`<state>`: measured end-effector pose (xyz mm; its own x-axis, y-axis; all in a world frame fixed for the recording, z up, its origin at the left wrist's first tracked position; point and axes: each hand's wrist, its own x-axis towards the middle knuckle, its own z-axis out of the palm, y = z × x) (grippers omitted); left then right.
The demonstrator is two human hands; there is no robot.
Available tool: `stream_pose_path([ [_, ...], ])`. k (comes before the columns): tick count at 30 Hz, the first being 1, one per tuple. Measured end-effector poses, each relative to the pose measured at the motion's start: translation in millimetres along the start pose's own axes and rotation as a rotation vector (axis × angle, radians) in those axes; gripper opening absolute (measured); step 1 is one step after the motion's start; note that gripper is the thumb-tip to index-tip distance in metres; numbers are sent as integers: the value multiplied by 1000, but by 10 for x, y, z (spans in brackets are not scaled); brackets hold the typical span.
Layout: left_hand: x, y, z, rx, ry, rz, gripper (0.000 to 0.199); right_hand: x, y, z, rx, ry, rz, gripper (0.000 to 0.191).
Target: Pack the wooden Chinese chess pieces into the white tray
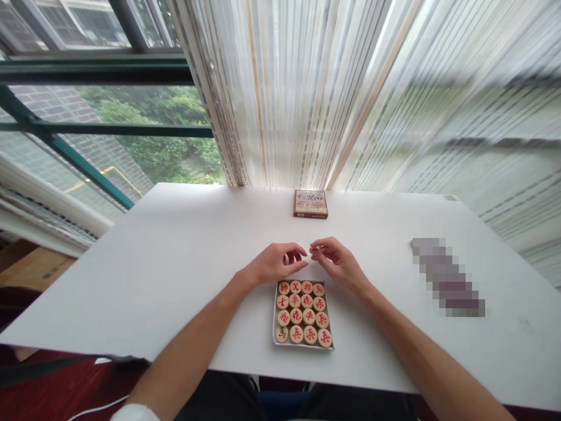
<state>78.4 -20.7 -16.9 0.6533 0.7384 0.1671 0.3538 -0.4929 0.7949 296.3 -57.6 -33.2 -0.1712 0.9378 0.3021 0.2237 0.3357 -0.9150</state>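
Note:
A shallow open box [274,318] of Chinese chess pieces lies near the table's front edge. Its round wooden discs sit in rows; nearly all carry red characters, and one at the near left corner [281,334] is marked in black. Just beyond the box, my right hand [335,261] pinches a small pale chess piece [314,250] between thumb and fingertips, its face turned out of sight. Facing it, my left hand [283,260] holds nothing, its fingers curved and the thumb apart. A small gap separates the two hands.
A flat brown-edged box [311,203] with a printed lid lies at the back of the white table [197,234]. A pixelated object [449,278] is on the right. Striped curtains [289,93] and a window stand behind; a cardboard box [35,269] is at far left.

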Motion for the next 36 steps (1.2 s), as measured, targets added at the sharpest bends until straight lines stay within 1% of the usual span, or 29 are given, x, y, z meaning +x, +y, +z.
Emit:
stream_pose_path([
  [5,-56,70,-101,-11,-211,-91,26,17,76,-36,-6,49,-55,13],
  [7,-67,79,-114,-16,-270,-101,27,23,98,-40,-30,74,-63,12],
  [9,-69,77,-110,-6,-290,-105,30,27,103,-40,-61,97,-68,12],
  [14,-56,64,-80,12,-267,-118,30,36,78,-39,-116,121,-66,12],
  [18,-58,78,-90,24,-262,-86,27,43,91,-46,-127,136,-48,16],
  [25,-72,87,-91,42,-235,-45,24,41,132,-41,-37,129,-4,27],
  [28,-65,79,-65,60,-205,-49,21,29,93,-30,-47,140,-7,25],
  [32,-60,82,-49,109,-181,-40,18,-3,-14,-3,-69,148,-25,18],
  [36,-64,74,-79,158,-167,-45,19,-35,-112,25,-59,109,-38,14],
])
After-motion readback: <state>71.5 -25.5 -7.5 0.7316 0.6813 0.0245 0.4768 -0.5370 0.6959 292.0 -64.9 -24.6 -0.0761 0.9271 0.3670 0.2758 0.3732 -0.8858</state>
